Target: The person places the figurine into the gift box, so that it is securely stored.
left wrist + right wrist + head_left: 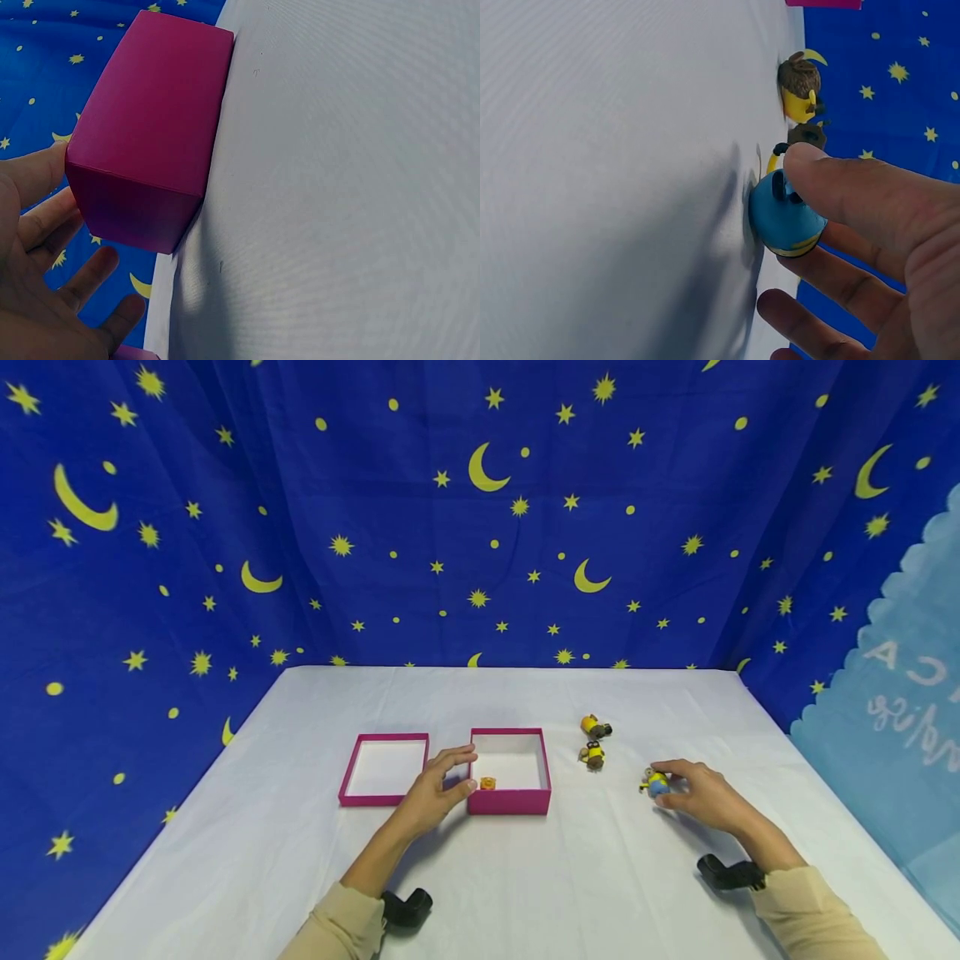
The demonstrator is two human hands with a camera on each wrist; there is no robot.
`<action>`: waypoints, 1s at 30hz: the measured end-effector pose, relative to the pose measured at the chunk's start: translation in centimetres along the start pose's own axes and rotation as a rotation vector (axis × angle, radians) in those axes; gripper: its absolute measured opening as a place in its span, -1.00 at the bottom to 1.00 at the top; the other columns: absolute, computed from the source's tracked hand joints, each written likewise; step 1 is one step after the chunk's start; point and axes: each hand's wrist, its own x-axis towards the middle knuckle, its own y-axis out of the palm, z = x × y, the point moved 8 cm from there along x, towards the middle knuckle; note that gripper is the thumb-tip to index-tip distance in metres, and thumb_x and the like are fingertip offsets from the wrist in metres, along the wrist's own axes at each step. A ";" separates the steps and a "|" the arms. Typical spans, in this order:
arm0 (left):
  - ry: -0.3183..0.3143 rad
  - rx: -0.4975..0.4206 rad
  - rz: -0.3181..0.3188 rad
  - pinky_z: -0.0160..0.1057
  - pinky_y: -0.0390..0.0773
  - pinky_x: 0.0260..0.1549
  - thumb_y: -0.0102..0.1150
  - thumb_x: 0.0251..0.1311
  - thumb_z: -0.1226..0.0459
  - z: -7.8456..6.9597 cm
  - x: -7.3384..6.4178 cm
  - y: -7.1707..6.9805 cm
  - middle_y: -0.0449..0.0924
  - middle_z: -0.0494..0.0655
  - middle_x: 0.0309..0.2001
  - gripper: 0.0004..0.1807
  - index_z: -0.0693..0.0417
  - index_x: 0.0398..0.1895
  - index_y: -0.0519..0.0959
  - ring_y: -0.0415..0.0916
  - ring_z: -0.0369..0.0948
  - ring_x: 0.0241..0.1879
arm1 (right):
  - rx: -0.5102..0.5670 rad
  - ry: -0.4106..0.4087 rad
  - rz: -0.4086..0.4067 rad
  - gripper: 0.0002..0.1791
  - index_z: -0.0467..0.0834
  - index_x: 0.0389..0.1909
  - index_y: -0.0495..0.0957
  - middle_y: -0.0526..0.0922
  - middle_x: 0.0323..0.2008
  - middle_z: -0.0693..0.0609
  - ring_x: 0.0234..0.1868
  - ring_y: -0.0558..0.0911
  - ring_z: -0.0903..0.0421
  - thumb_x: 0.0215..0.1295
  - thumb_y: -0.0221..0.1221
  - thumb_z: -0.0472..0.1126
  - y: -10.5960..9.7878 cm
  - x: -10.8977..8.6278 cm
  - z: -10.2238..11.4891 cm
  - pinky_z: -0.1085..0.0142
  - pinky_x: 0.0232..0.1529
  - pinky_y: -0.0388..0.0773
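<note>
My right hand (705,795) pinches a toy minion figure (658,786) with blue overalls, low over the white cloth right of the box. In the right wrist view, the thumb lies across the figure's blue lower body (784,217) and fingers curl behind it. My left hand (435,793) touches the left side of a magenta box (510,802), its thumb and fingers loosely spread at the rim. The box has a white inside, and a small orange item (488,783) sits in its near left corner. In the left wrist view, the box's outer wall (157,97) shows.
A shallow magenta lid (347,783), white inside, lies left of the box. Two more minion figures lie to the box's right, one yellow and brown (593,756), another just behind it (594,726). A blue curtain (480,527) with stars and moons stands behind the table.
</note>
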 end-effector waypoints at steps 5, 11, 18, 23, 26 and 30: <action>0.005 0.001 -0.003 0.17 0.15 0.34 0.13 0.19 0.43 -0.1 0.0 0.0 0.30 0.18 0.32 -0.58 0.37 0.14 0.43 0.09 0.10 0.41 | 0.001 0.000 -0.015 -0.41 -0.23 0.15 0.47 0.60 0.01 -0.21 0.07 0.52 -0.22 0.08 0.32 -0.12 -0.1 -0.1 -0.2 -0.20 0.00 0.41; 0.002 0.001 -0.007 0.17 0.15 0.34 0.13 0.19 0.43 -0.1 -0.1 0.0 0.31 0.17 0.32 -0.58 0.36 0.13 0.44 0.10 0.09 0.41 | 0.002 0.031 0.003 -0.40 -0.22 0.17 0.45 0.58 0.04 -0.25 0.11 0.49 -0.27 0.11 0.30 -0.07 0.0 -0.1 -0.6 -0.25 0.03 0.37; 0.007 -0.005 -0.006 0.17 0.14 0.35 0.13 0.19 0.44 0.0 0.0 0.0 0.31 0.17 0.32 -0.58 0.37 0.13 0.44 0.10 0.09 0.41 | 0.006 0.055 -0.008 -0.40 -0.24 0.17 0.46 0.58 0.04 -0.26 0.11 0.49 -0.28 0.12 0.30 -0.06 0.1 -0.1 -0.9 -0.27 0.03 0.37; 0.014 0.002 -0.003 0.16 0.13 0.35 0.13 0.19 0.43 -0.1 0.0 0.0 0.31 0.17 0.32 -0.58 0.37 0.13 0.43 0.10 0.09 0.41 | -0.008 0.072 -0.023 -0.41 -0.26 0.14 0.47 0.59 0.01 -0.28 0.10 0.49 -0.30 0.10 0.30 -0.08 0.2 -0.3 -1.1 -0.26 0.02 0.38; 0.013 0.003 -0.003 0.16 0.13 0.35 0.13 0.19 0.43 -0.1 -0.1 0.0 0.31 0.17 0.32 -0.58 0.37 0.13 0.43 0.11 0.08 0.41 | -0.022 0.077 -0.037 -0.42 -0.28 0.12 0.49 0.61 0.00 -0.28 0.08 0.50 -0.31 0.09 0.31 -0.09 0.2 -0.4 -1.2 -0.23 0.01 0.40; 0.012 0.000 -0.007 0.17 0.14 0.35 0.13 0.19 0.44 -0.1 -0.1 0.0 0.32 0.18 0.31 -0.58 0.38 0.13 0.44 0.11 0.08 0.40 | -0.024 0.077 -0.050 -0.42 -0.28 0.11 0.50 0.62 -0.01 -0.28 0.07 0.51 -0.31 0.08 0.31 -0.09 0.1 -0.4 -1.4 -0.22 -0.01 0.41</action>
